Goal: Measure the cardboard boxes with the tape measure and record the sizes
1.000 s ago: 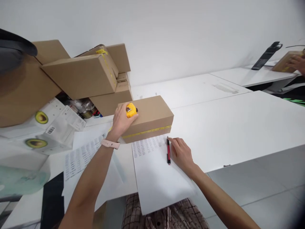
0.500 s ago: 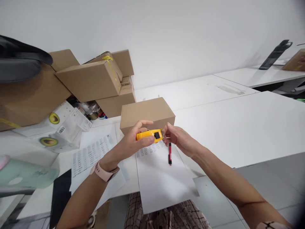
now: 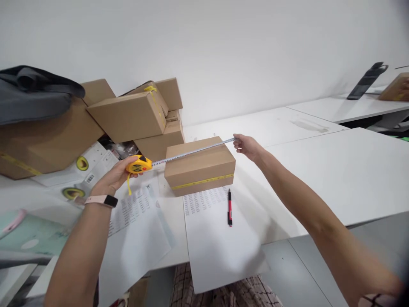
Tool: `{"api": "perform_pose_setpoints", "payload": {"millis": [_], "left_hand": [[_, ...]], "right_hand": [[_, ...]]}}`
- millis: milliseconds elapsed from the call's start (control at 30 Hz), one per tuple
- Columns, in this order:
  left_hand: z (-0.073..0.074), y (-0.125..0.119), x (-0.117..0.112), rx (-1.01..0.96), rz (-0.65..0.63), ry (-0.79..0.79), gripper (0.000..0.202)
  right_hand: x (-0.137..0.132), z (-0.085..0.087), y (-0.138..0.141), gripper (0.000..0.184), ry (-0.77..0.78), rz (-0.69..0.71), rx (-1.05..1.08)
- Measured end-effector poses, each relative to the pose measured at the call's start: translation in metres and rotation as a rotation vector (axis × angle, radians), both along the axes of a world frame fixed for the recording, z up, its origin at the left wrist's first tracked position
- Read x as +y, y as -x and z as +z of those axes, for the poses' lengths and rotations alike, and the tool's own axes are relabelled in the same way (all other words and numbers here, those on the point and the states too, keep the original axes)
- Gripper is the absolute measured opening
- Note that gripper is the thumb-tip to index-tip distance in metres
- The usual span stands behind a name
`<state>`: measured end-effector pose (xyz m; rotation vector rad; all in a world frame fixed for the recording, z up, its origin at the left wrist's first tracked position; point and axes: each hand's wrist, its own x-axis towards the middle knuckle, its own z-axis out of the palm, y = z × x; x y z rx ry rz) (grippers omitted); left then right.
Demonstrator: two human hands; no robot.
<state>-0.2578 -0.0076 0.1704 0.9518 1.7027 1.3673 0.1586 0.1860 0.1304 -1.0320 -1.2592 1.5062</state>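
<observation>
My left hand (image 3: 113, 178) grips a yellow tape measure (image 3: 139, 165) left of a small cardboard box (image 3: 200, 164) on the white table (image 3: 319, 170). The tape blade (image 3: 194, 151) runs out over the box top to my right hand (image 3: 245, 146), which pinches the blade's end at the box's far right corner. A band of yellow tape runs along the box's front face. A red and black pen (image 3: 229, 207) lies on a printed sheet (image 3: 217, 230) in front of the box.
Several larger cardboard boxes (image 3: 128, 115) are piled at the left, with a dark bag (image 3: 35, 91) on top and white avocado-print packages (image 3: 86, 168) below. More printed sheets (image 3: 134, 226) lie at the left. Another box (image 3: 396, 87) sits on a far table.
My hands moved apart from in front of the box. The left carried the tape measure case to the left; the right drew the blade out across the box top.
</observation>
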Motion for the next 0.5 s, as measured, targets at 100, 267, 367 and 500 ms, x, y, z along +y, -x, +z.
{"api": "perform_pose_setpoints", "payload": {"millis": [100,267,367,500], "left_hand": [[-0.010,0.017,0.004,-0.007,-0.029,0.042,0.036],[-0.010,0.011,0.020,0.026,-0.074,0.031,0.043],[-0.008,0.001,0.034,0.054,-0.121,0.023,0.044],[-0.010,-0.005,0.048,0.071,-0.137,0.002,0.045]], "right_hand": [[0.009,-0.022,0.009,0.028,-0.022,-0.053,-0.126],[0.006,-0.031,0.029,0.038,-0.083,0.013,-0.309],[0.002,-0.030,0.035,0.038,-0.087,0.014,-0.388],[-0.001,-0.028,0.037,0.037,-0.073,-0.003,-0.408]]}}
